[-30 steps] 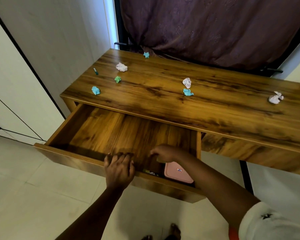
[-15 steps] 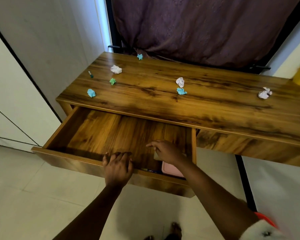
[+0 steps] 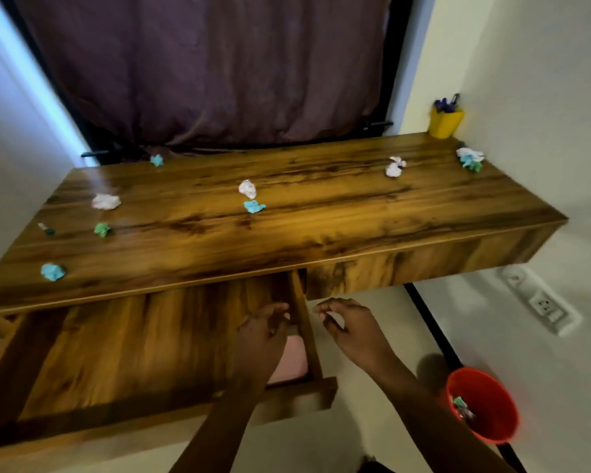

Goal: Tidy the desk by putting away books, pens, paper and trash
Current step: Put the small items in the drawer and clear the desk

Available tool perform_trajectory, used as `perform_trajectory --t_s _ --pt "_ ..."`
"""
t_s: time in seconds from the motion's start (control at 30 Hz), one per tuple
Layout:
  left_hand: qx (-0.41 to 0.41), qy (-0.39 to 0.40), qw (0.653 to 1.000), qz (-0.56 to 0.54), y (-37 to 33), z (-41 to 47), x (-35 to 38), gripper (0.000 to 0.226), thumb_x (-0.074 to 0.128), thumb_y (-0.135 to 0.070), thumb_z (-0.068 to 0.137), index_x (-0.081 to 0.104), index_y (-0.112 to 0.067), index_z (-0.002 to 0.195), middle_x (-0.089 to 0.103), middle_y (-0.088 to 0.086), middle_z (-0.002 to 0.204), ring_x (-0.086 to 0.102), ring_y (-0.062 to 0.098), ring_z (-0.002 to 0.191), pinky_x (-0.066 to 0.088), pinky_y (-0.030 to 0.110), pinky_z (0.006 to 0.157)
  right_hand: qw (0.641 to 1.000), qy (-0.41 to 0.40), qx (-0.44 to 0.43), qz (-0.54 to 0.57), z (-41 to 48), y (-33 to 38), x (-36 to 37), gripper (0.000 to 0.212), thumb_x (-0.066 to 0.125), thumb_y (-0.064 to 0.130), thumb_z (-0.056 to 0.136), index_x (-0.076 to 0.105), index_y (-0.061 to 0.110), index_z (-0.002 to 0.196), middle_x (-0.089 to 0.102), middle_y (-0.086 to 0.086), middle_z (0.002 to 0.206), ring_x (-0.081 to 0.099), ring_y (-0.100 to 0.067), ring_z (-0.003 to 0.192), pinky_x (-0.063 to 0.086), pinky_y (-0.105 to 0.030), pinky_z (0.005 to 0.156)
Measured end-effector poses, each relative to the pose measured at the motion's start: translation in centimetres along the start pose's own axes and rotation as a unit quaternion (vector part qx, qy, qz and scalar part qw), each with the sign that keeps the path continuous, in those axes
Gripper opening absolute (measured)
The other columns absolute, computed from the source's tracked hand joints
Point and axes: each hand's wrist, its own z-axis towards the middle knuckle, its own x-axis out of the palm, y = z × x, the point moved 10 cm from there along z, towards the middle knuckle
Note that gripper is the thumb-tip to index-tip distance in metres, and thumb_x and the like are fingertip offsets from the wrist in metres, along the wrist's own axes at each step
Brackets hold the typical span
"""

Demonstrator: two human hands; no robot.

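Observation:
The wooden desk (image 3: 287,227) carries several crumpled paper balls: a white one (image 3: 106,201), a green one (image 3: 102,229), a blue one (image 3: 52,271), a white and blue pair (image 3: 251,198) mid-desk, and more at the right (image 3: 394,167). A small pen cap (image 3: 46,229) lies at the left. The left drawer (image 3: 133,353) stands pulled out, a pink case (image 3: 289,361) in its right corner. My left hand (image 3: 261,339) hovers over that corner, fingers loosely curled, holding nothing. My right hand (image 3: 350,331) hangs just right of the drawer's side wall, fingers relaxed and empty.
A red bin (image 3: 481,409) with some paper scraps stands on the floor at the right. A yellow pen holder (image 3: 445,121) sits on the desk's far right corner. A wall socket (image 3: 543,307) is on the right wall. A dark curtain hangs behind the desk.
The view has swung to the right. My left hand left the drawer's front edge and moved over the pink case. My right hand came out of the drawer to its right side.

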Motion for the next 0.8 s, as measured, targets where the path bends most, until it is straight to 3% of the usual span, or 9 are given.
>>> perform_trajectory --t_s 0.1,0.23,0.43,0.57,0.67,0.8 --pt "0.039 0.037 0.998 -0.028 -3.7 2.6 4.1 0.018 0.054 -0.033 0.093 0.063 -0.034 0.109 0.065 -0.014 0.105 0.062 0.011 0.096 0.053 0.035 0.081 0.997 -0.058 0.029 0.032 0.5 -3.3 -4.4 0.018 0.057 0.020 0.092 0.068 0.023 0.107 0.068 0.008 0.108 0.059 -0.008 0.102 0.047 -0.024 0.087" --pt "0.081 0.066 0.994 -0.031 -8.7 6.5 10.0 0.016 0.055 -0.034 0.092 0.065 -0.031 0.105 0.068 -0.012 0.103 0.062 0.008 0.096 0.051 0.032 0.081 0.989 -0.114 0.077 0.045 1.2 -9.6 -9.7 0.014 0.060 0.020 0.090 0.069 0.022 0.100 0.069 0.010 0.103 0.061 -0.007 0.097 0.048 -0.023 0.083" --pt "0.088 0.082 0.992 -0.027 -15.1 12.6 20.4 0.017 0.056 -0.032 0.092 0.066 -0.027 0.104 0.068 -0.006 0.107 0.061 0.013 0.099 0.051 0.039 0.087 0.983 -0.125 0.128 0.037 4.8 -19.3 -18.0 0.013 0.060 0.019 0.090 0.070 0.020 0.098 0.069 0.009 0.099 0.058 0.002 0.084 0.039 -0.003 0.070" --pt "0.098 0.088 0.986 0.098 -18.9 18.6 27.2 0.034 0.044 -0.045 0.090 0.062 -0.030 0.115 0.062 -0.002 0.119 0.053 0.023 0.114 0.042 0.041 0.098 0.986 -0.084 0.146 -0.018 9.3 -25.9 -21.9 0.026 0.056 0.024 0.088 0.064 0.014 0.110 0.065 -0.005 0.109 0.059 -0.021 0.101 0.046 -0.029 0.085" --pt "0.056 0.108 0.976 0.183 -20.6 21.8 31.8 0.039 0.043 -0.044 0.094 0.052 -0.031 0.129 0.050 -0.003 0.135 0.039 0.022 0.129 0.031 0.040 0.107 0.985 -0.061 0.144 -0.072 12.8 -29.3 -24.0 0.037 0.056 0.025 0.089 0.056 0.017 0.124 0.054 -0.007 0.125 0.051 -0.025 0.115 0.042 -0.030 0.095" --pt "0.042 0.085 0.980 0.175 -22.6 23.4 33.6 0.038 0.044 -0.042 0.094 0.050 -0.032 0.130 0.045 -0.005 0.141 0.035 0.020 0.132 0.026 0.039 0.108 0.986 -0.048 0.134 -0.088 16.2 -31.3 -25.3 0.042 0.052 0.029 0.093 0.047 0.021 0.134 0.045 -0.003 0.136 0.041 -0.020 0.126 0.035 -0.029 0.103"
